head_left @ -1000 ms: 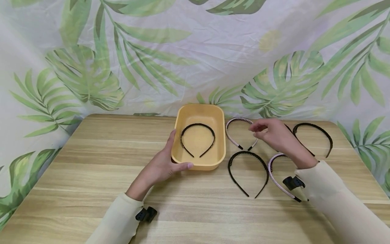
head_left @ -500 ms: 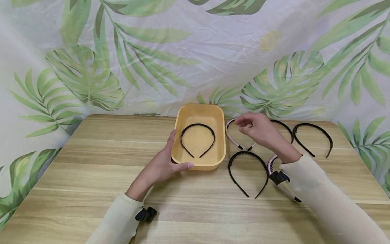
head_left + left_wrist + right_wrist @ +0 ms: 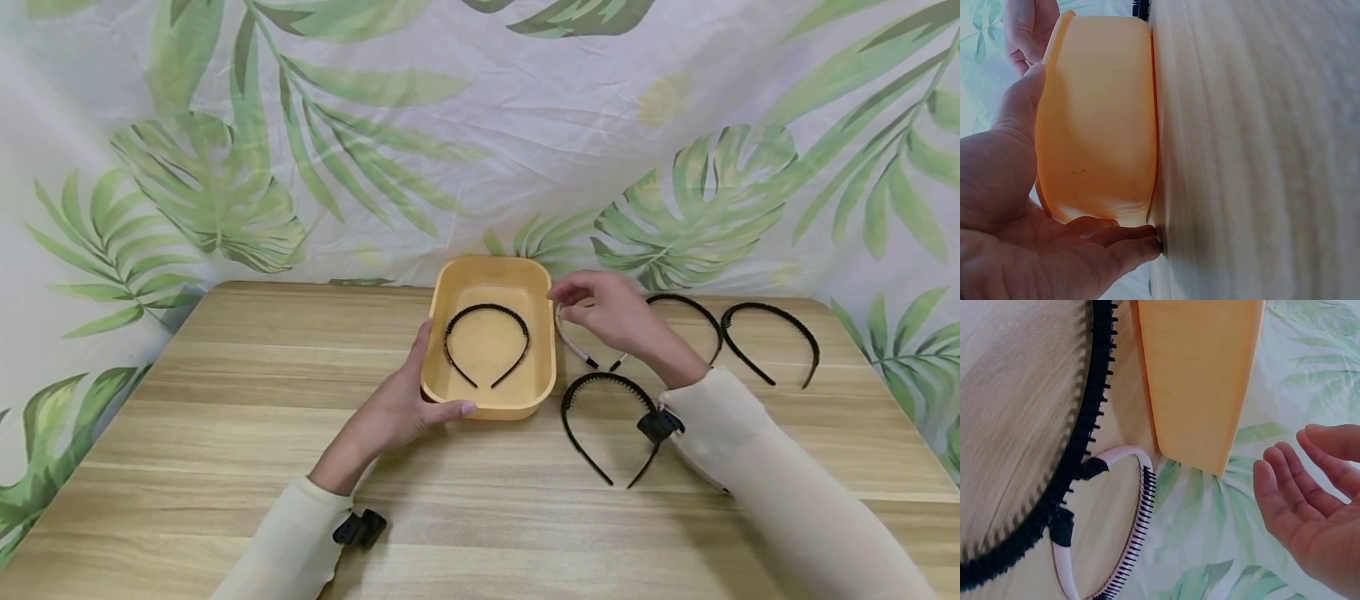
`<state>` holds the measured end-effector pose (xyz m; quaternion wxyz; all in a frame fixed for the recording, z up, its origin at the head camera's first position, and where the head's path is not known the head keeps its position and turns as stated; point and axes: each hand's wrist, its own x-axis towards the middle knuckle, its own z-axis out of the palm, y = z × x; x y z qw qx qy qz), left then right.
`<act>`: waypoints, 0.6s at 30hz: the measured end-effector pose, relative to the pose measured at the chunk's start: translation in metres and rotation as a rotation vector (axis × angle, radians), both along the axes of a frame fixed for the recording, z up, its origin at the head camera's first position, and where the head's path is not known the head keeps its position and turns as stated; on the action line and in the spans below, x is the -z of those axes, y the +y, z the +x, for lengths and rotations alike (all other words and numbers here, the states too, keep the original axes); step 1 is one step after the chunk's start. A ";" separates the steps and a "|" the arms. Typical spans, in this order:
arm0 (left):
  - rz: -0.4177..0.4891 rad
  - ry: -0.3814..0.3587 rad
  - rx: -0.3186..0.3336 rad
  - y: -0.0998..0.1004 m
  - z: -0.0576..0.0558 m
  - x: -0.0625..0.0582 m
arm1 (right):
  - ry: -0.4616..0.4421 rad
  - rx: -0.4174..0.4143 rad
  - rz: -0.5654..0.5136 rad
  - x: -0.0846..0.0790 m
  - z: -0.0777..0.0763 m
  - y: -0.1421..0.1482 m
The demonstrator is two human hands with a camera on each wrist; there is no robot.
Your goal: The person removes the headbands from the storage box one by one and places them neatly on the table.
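Note:
In the head view my left hand (image 3: pixel 393 408) grips the left side and front corner of a yellow plastic basin (image 3: pixel 491 354), its thumb on the front rim. Inside lies a black toothed headband (image 3: pixel 489 307). The left wrist view shows the fingers along the basin's outer wall (image 3: pixel 1100 112). My right hand (image 3: pixel 609 312) hovers right of the basin, fingers loosely bent and holding nothing. It partly covers a pale pink headband (image 3: pixel 576 347), seen whole-toothed in the right wrist view. A black headband (image 3: pixel 606 377) lies just in front of that one.
Two more black headbands (image 3: pixel 678 300) (image 3: pixel 772 310) lie at the back right of the wooden table (image 3: pixel 247 433). Another pink headband is mostly hidden under the right sleeve (image 3: pixel 757 467). A leaf-print cloth (image 3: pixel 450 150) hangs behind the table's back edge.
My right hand has moved left, from over the right part of the pink headband to near the basin's right rim. The left hand and basin have stayed put.

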<state>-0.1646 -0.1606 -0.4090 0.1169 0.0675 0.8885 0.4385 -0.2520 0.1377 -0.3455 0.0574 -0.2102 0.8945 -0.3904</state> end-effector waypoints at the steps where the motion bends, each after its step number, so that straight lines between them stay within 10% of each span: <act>1: -0.001 0.000 0.001 0.000 0.000 0.000 | -0.001 -0.008 -0.010 0.001 -0.001 -0.001; 18: 0.003 0.029 0.016 0.000 -0.001 0.000 | -0.096 -0.118 -0.053 0.012 -0.016 -0.034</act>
